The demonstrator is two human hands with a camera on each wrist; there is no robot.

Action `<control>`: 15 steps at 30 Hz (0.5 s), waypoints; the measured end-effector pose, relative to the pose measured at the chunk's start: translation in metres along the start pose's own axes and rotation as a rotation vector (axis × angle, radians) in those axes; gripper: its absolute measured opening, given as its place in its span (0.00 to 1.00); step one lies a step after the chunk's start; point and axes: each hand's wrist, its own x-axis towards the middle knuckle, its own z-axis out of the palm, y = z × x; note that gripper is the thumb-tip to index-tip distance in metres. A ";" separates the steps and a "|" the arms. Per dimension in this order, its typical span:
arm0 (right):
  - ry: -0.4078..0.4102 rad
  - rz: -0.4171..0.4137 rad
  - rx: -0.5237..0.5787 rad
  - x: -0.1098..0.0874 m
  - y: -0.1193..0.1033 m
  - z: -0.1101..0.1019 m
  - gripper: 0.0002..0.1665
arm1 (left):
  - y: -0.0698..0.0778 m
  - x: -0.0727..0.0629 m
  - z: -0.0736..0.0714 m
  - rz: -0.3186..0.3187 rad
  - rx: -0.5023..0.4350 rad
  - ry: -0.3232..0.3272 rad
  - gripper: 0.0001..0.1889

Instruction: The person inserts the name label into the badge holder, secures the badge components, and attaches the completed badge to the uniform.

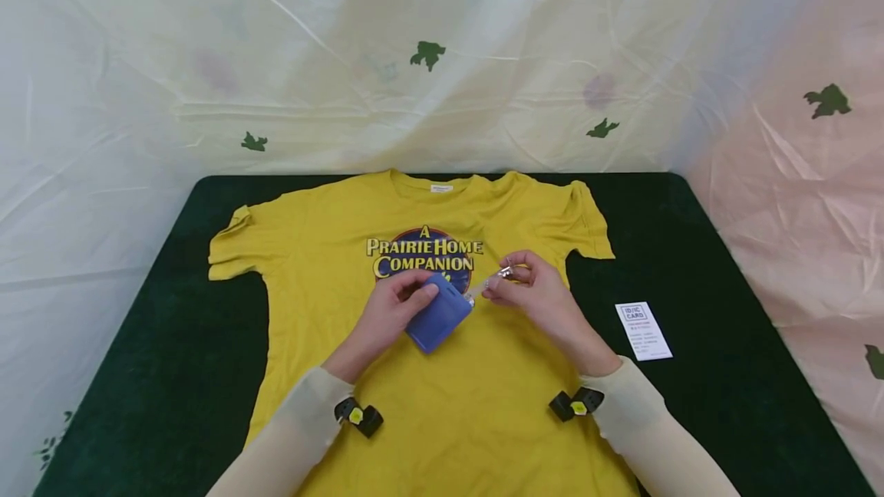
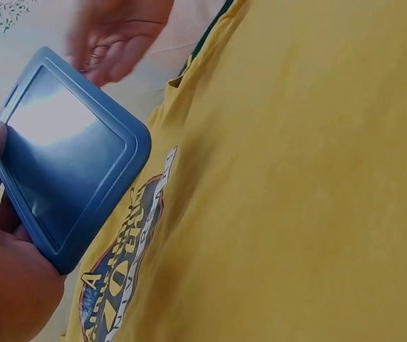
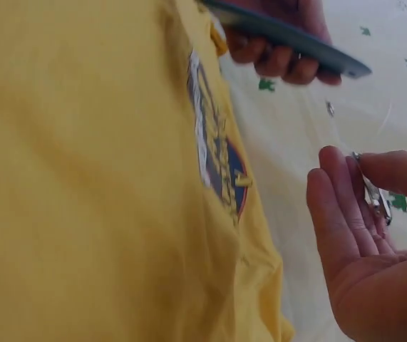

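Observation:
My left hand [image 1: 397, 301] grips a blue badge holder [image 1: 440, 317] by one edge, thumb on its face, over the shirt's printed chest. In the left wrist view the holder's framed front catches a bright glare, and a slot shows near one end. My right hand [image 1: 542, 297] pinches a small metal badge clip [image 3: 378, 196] between thumb and fingers. From the clip a clear strap [image 1: 478, 290] runs toward the holder's corner, its metal snap [image 3: 330, 108] at the far end. Beneath both hands lies a yellow T-shirt [image 1: 331, 251], spread out face up.
To the right of the shirt, a white card [image 1: 644, 330] printed "ID/IC CARD" lies on the dark green tabletop [image 1: 725, 405]. Pale curtains [image 1: 311, 44] with green leaf shapes hang behind and at both sides of the table.

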 end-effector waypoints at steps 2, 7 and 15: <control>-0.019 -0.003 -0.069 0.002 0.002 -0.008 0.29 | 0.000 -0.001 0.000 -0.018 -0.003 0.012 0.13; -0.070 -0.014 -0.213 0.007 0.006 -0.022 0.26 | 0.001 -0.002 -0.001 -0.039 -0.023 0.028 0.13; -0.079 -0.019 -0.455 0.012 0.011 -0.032 0.19 | 0.001 -0.004 -0.003 -0.037 -0.038 0.018 0.15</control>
